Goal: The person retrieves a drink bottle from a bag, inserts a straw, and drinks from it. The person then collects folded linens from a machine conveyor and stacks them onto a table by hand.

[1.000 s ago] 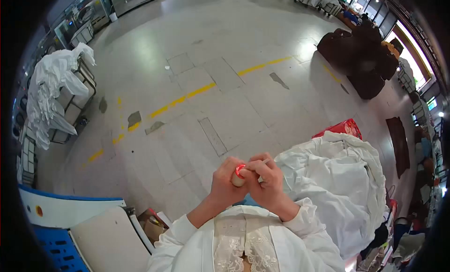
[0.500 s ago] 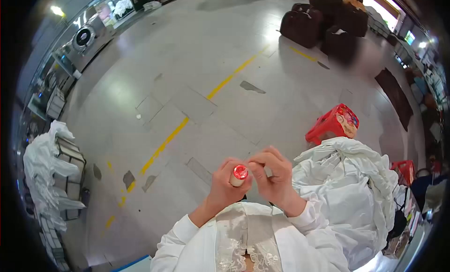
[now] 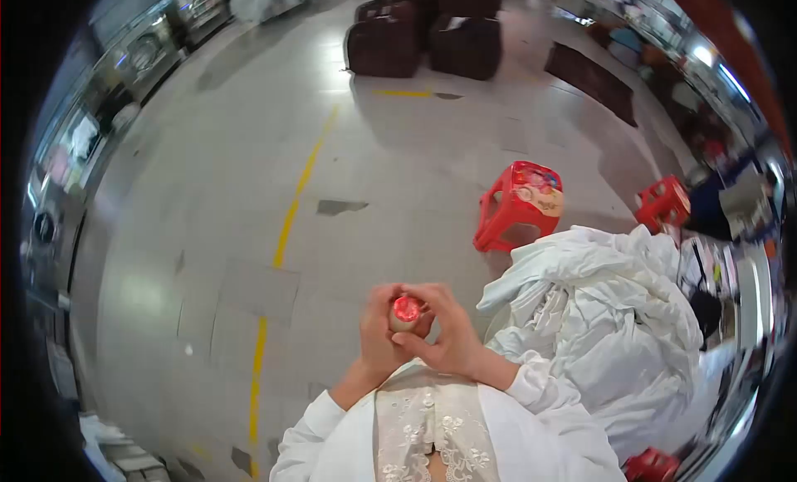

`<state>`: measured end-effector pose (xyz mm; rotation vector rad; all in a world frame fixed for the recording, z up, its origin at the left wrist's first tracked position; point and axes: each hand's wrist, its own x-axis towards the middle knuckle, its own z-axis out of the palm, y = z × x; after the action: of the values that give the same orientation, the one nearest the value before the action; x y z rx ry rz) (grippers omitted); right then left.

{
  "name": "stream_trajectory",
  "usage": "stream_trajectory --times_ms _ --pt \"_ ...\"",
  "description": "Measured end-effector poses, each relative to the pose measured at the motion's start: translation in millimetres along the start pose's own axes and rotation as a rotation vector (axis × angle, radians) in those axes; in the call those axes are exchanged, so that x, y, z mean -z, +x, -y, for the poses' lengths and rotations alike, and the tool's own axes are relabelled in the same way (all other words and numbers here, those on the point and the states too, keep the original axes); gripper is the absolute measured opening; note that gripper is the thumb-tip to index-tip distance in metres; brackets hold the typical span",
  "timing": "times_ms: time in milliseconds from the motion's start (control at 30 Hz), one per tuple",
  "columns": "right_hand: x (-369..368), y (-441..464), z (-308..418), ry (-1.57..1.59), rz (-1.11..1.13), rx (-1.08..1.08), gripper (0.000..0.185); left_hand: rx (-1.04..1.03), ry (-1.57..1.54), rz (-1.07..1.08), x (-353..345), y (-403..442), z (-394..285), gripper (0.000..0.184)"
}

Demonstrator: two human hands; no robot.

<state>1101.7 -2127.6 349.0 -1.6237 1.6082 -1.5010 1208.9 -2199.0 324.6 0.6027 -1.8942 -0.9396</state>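
Observation:
A small cream-coloured cylinder with a shiny red top (image 3: pixel 407 308) is held upright in front of my body. My left hand (image 3: pixel 377 331) is wrapped round its left side. My right hand (image 3: pixel 448 328) closes on it from the right, with the fingers curled at the far side and the thumb near its base. Both hands meet around the cylinder, so its lower part is hidden. To the right of my right hand lies a large heap of white cloth (image 3: pixel 594 316).
A red stool (image 3: pixel 521 201) with a printed seat stands beyond the heap, and another red stool (image 3: pixel 664 203) is farther right. Dark brown bulky bags (image 3: pixel 383 46) stand at the back. A dark flat panel (image 3: pixel 591 82) lies on the floor. Machines (image 3: pixel 145 52) line the left wall.
My view has turned right, so the stool, cloth and bags appear farther left. My right hand, a little apart from the cylinder's top before, has closed round it beside the left hand.

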Motion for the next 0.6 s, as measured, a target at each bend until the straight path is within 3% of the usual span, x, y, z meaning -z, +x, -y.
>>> stream_trajectory --times_ms 133,267,500,600 --pt "12.8 61.3 -28.0 0.084 -0.132 -0.215 0.050 -0.009 -0.045 0.176 -27.0 71.1 46.2 0.059" --pt "49.4 87.8 -62.6 0.088 -0.369 -0.269 0.041 -0.102 -0.118 0.365 -83.9 132.3 64.2 0.069" --pt "181.4 81.4 -104.4 -0.220 -0.650 -0.188 0.034 -0.333 -0.332 0.789 -217.7 210.8 48.0 0.083" --pt "247.5 82.8 -96.2 -0.182 -0.729 -0.086 0.036 -0.353 -0.349 0.896 -278.5 238.3 47.1 0.085"
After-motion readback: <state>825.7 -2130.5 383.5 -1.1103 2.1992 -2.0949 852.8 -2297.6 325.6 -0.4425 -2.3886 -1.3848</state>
